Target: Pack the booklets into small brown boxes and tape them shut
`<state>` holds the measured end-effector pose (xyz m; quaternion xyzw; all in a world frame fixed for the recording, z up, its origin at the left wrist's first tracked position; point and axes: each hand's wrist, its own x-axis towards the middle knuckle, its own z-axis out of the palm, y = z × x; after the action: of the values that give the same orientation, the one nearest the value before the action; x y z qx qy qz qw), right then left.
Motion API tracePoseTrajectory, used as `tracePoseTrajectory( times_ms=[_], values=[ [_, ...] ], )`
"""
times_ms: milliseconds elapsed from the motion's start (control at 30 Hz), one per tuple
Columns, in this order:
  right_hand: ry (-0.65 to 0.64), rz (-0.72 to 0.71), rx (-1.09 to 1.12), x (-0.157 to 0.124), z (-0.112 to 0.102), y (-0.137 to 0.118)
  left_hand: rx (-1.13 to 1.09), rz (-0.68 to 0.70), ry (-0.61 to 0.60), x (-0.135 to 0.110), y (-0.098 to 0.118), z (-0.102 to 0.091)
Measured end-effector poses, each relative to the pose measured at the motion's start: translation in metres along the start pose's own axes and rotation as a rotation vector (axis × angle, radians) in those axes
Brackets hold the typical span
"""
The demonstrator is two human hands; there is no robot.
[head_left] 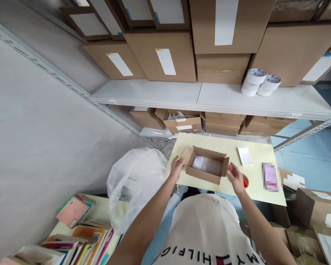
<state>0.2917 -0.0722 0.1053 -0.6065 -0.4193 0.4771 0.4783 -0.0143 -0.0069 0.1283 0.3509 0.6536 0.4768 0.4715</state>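
An opened cardboard box [205, 178] stands on the pale yellow table, its flaps raised or folded outward. Inside lies something in whitish, see-through wrapping [206, 165]; what it is cannot be made out. My left hand [177, 168] pinches the left end flap [188, 156] between thumb and fingers. At the opposite end, my right hand [235, 177] has its fingers closed at the right flap [224, 167]. A small orange-red bit shows by those fingertips, too small to name. Beside the right wrist is a red roll of tape [245, 181], partly hidden.
On the yellow table [259, 195] also lie a white pad [245, 156] and a blurred pink item [270, 177]. Behind it, shelves hold large cartons and white tape rolls [255, 79]. A plastic bag [136, 176] and books [85, 239] are left; more cartons [317, 206] right.
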Motion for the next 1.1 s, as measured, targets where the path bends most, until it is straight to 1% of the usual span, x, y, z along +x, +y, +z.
tracePoseTrajectory(
  times_ms=[33,67,133,200,267,300,333,400,467,533,600,667,733,800,833,900,967,1033,1100],
  values=[
    [-0.105,-0.07,-0.118,0.001,-0.001,-0.004,0.062,0.041,-0.079,0.001,-0.005,-0.002],
    [-0.212,-0.145,-0.268,0.001,-0.002,-0.008,0.155,0.112,-0.181,0.001,-0.008,-0.005],
    [-0.407,-0.295,-0.61,0.003,-0.004,-0.013,0.449,0.33,-0.432,0.002,-0.011,-0.01],
    [-0.549,-0.427,-0.901,0.006,-0.008,-0.014,0.794,0.554,-0.658,0.006,-0.01,-0.018],
    [-0.604,-0.528,-1.066,0.011,-0.012,-0.011,1.083,0.716,-0.81,0.013,-0.007,-0.025],
    [-0.601,-0.567,-1.101,0.014,-0.014,-0.009,1.184,0.776,-0.849,0.017,-0.005,-0.027],
    [-0.584,-0.601,-1.111,0.018,-0.016,-0.006,1.258,0.824,-0.861,0.021,-0.005,-0.029],
    [-0.527,-0.65,-1.071,0.025,-0.018,0.001,1.332,0.893,-0.825,0.027,-0.006,-0.027],
    [-0.465,-0.677,-0.986,0.03,-0.019,0.007,1.327,0.929,-0.768,0.03,-0.009,-0.024],
    [-0.419,-0.681,-0.895,0.031,-0.021,0.012,1.263,0.942,-0.746,0.03,-0.015,-0.022],
    [-0.405,-0.653,-0.815,0.026,-0.023,0.017,1.147,0.925,-0.728,0.025,-0.021,-0.022],
    [-0.365,-0.59,-0.741,0.022,-0.023,0.02,0.994,0.845,-0.641,0.019,-0.028,-0.022],
    [-0.266,-0.51,-0.641,0.024,-0.02,0.02,0.809,0.696,-0.476,0.014,-0.034,-0.017],
    [-0.156,-0.411,-0.493,0.035,-0.014,0.015,0.609,0.514,-0.293,0.011,-0.039,-0.007],
    [-0.127,-0.354,-0.408,0.043,-0.01,0.011,0.514,0.427,-0.214,0.01,-0.041,-0.001],
    [-0.144,-0.235,-0.267,0.062,-0.004,0.001,0.372,0.288,-0.1,0.011,-0.044,0.009],
    [-0.209,-0.164,-0.222,0.078,0.0,-0.007,0.311,0.211,-0.057,0.012,-0.045,0.015],
    [-0.278,-0.186,-0.296,0.084,0.002,-0.012,0.334,0.206,-0.06,0.01,-0.045,0.017],
    [-0.346,-0.269,-0.435,0.081,0.002,-0.014,0.437,0.291,-0.068,0.007,-0.041,0.017]
  ],
)
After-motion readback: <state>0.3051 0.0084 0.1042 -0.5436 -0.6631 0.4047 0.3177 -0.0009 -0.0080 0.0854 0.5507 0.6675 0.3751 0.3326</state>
